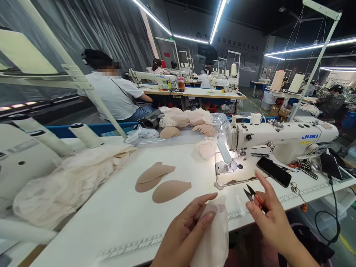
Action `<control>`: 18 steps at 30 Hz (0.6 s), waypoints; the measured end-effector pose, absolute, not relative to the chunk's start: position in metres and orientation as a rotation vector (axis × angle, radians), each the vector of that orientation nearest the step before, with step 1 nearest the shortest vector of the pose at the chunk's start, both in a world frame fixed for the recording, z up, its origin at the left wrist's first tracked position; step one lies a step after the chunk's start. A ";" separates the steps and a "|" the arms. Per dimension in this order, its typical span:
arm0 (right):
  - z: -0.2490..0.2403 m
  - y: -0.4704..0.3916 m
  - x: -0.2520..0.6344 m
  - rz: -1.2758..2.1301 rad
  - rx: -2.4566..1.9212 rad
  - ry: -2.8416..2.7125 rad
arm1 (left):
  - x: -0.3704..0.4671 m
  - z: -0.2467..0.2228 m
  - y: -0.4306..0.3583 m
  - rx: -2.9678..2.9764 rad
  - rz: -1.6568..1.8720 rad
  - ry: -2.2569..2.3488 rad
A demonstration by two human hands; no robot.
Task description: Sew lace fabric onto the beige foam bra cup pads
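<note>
White thin fabric (213, 237) is at the lower middle of the picture, and the fingers of the left hand (187, 230) hold it. The right hand (271, 215) holds orange-handled snips (256, 197), thumb and index finger wide apart. Tan pads (171, 191) lie on the white counter (111, 207), left of the middle. The sewing machine (272, 139) is at the right.

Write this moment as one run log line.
left hand: holds pale fabric | right hand: holds open snips | sewing machine: beyond hands | phone: beside machine
</note>
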State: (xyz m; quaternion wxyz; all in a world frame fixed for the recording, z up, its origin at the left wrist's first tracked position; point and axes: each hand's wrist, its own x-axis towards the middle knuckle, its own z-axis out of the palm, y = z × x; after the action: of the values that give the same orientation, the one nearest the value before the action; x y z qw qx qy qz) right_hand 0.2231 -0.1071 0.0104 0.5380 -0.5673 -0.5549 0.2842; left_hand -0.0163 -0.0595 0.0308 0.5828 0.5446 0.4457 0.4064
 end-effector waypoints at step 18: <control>0.024 -0.114 0.171 1.174 -1.208 -1.354 | -0.021 0.028 -0.078 1.674 1.310 1.114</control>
State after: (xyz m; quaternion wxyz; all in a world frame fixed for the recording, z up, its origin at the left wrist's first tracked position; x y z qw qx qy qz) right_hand 0.1707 -0.1143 0.0240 0.4708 -0.4932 -0.5525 0.4793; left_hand -0.0207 -0.0777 0.0280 0.3627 0.6501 0.4325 0.5087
